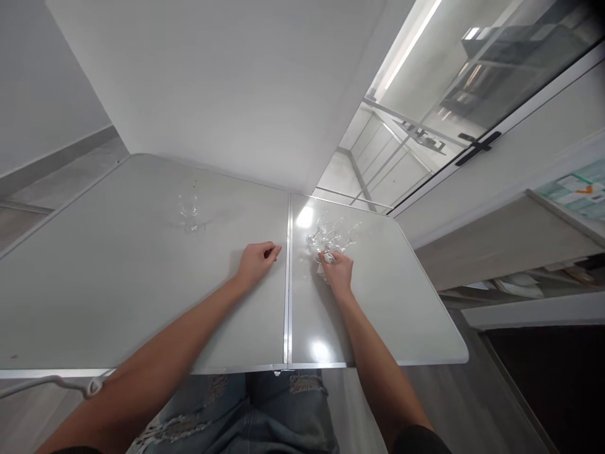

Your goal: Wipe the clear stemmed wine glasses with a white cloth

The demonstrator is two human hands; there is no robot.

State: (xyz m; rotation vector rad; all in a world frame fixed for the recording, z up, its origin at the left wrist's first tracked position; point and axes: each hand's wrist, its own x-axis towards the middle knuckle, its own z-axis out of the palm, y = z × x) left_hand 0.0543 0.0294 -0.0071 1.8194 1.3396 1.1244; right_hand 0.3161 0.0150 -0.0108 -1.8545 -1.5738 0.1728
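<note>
My left hand (258,261) rests on the pale folding table (118,284), just left of its metal seam. Its fingers are curled with thumb and fingertips together, and nothing shows between them. Across the seam, my right hand (339,272) pinches a small white object (329,257) with a dark mark; its exact kind is unclear. Just beyond those fingers stands a close cluster of clear stemmed glasses (334,236), their outlines overlapping and hard to separate. Another clear glass (190,217) is apart from them, farther out on the left half of the table.
A white wall (227,94) borders the table's far side. To the right are a glass-paned door with a black handle (477,148) and a shelf unit (510,239). A whitish cable (51,380) runs by the near left edge, beside my left forearm.
</note>
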